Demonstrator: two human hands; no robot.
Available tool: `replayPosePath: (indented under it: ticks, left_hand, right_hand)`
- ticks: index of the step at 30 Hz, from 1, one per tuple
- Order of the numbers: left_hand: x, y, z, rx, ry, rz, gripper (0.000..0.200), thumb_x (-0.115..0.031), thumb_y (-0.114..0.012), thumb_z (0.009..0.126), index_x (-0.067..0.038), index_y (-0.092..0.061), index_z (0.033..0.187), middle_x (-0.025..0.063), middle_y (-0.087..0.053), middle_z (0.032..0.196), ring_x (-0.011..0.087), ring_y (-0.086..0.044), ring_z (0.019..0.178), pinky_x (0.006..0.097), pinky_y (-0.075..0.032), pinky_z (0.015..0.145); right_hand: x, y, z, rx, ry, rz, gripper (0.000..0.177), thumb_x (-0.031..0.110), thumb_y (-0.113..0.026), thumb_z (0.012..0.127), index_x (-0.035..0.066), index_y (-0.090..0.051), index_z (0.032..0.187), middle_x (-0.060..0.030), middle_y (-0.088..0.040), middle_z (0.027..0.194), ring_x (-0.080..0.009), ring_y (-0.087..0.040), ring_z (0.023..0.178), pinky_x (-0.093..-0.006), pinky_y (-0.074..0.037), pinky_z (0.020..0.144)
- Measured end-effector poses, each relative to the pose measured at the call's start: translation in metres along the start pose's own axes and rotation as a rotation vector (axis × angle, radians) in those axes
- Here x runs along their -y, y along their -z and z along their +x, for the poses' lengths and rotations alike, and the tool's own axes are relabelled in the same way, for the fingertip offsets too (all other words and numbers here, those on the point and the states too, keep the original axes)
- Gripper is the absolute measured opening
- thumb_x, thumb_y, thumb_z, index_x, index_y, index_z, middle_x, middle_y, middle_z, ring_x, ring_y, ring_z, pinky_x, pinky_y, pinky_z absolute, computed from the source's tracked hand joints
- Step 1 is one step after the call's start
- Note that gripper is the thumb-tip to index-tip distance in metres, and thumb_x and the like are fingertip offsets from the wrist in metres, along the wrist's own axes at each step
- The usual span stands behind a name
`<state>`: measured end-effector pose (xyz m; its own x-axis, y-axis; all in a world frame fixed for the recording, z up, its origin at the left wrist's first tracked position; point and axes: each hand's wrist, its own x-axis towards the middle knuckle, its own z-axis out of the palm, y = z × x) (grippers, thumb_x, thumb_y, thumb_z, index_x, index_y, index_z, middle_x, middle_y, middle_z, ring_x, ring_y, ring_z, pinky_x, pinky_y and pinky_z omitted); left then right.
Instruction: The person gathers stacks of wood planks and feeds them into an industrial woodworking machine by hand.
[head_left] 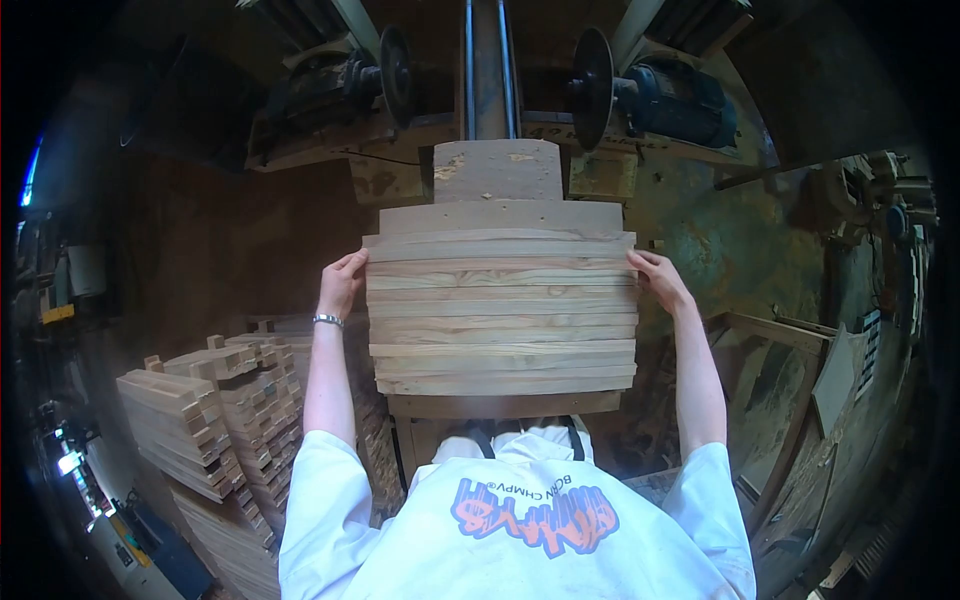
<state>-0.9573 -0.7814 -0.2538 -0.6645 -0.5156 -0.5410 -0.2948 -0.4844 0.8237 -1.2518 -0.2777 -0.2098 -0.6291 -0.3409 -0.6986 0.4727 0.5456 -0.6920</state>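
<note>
Several pale wooden strips lie side by side across a wooden carriage board, their long edges close together. At the left end of the far strips, my left hand is closed, thumb and fingers pinching the tip of a wooden strip. My right hand grips the opposite end of the same row in a similar pinch. Parts of the fingers are hidden behind the wood. The nearer strips reach almost to my waist, above the board's front edge.
Beyond the strips, a left circular saw blade and a right circular saw blade stand on motors, flanking metal rails. Stacked wood pieces rise at my left. A wooden frame stands on the right.
</note>
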Motion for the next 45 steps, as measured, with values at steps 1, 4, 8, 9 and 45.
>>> replayPosePath:
  ticks: [1,4,8,9,45]
  left_hand:
    - [-0.001,-0.001,0.001,0.008,0.017,0.049,0.032,-0.019,-0.069,0.095,0.005,-0.068,0.116,0.0089,-0.070,0.108,0.0146,-0.067,0.096,0.0278,-0.053,0.083]
    - [-0.004,0.000,0.002,-0.011,0.023,0.216,0.033,-0.024,-0.071,0.094,0.004,-0.071,0.111,0.0058,-0.072,0.100,0.0116,-0.066,0.089,0.0260,-0.051,0.079]
    - [-0.007,-0.006,-0.004,-0.081,-0.051,0.494,0.033,-0.028,-0.074,0.092,0.000,-0.074,0.108,0.0034,-0.073,0.097,0.0092,-0.065,0.086,0.0252,-0.050,0.076]
    - [-0.007,-0.006,-0.005,-0.071,-0.072,0.514,0.032,-0.028,-0.074,0.092,0.000,-0.075,0.108,0.0029,-0.073,0.096,0.0088,-0.065,0.086,0.0252,-0.049,0.075]
    - [0.111,0.047,-0.181,-0.015,0.077,-0.070,0.046,-0.016,-0.065,0.097,0.005,-0.051,0.135,0.0091,-0.065,0.119,0.0166,-0.064,0.107,0.0301,-0.051,0.091]
  right_hand:
    - [0.006,0.000,0.000,-0.021,0.020,0.045,0.049,0.036,-0.073,0.091,-0.001,-0.067,0.122,0.0009,-0.068,0.098,-0.0057,-0.055,0.084,-0.0210,-0.040,0.071]
    - [-0.013,0.008,0.024,-0.009,0.029,0.031,0.046,0.034,-0.072,0.093,0.001,-0.066,0.124,0.0004,-0.067,0.105,-0.0073,-0.058,0.089,-0.0209,-0.041,0.074]
    - [-0.020,0.010,0.028,0.039,-0.017,0.190,0.047,0.034,-0.074,0.092,0.003,-0.065,0.126,0.0002,-0.067,0.111,-0.0085,-0.059,0.099,-0.0217,-0.042,0.081]
    - [-0.021,0.011,0.029,0.039,-0.024,0.166,0.053,0.035,-0.075,0.090,0.001,-0.063,0.128,-0.0031,-0.066,0.115,-0.0114,-0.059,0.105,-0.0253,-0.043,0.087]
    - [-0.134,-0.058,-0.118,-0.394,0.198,-0.073,0.063,0.042,-0.075,0.086,0.001,-0.057,0.130,-0.0098,-0.061,0.120,-0.0215,-0.054,0.110,-0.0363,-0.042,0.097]
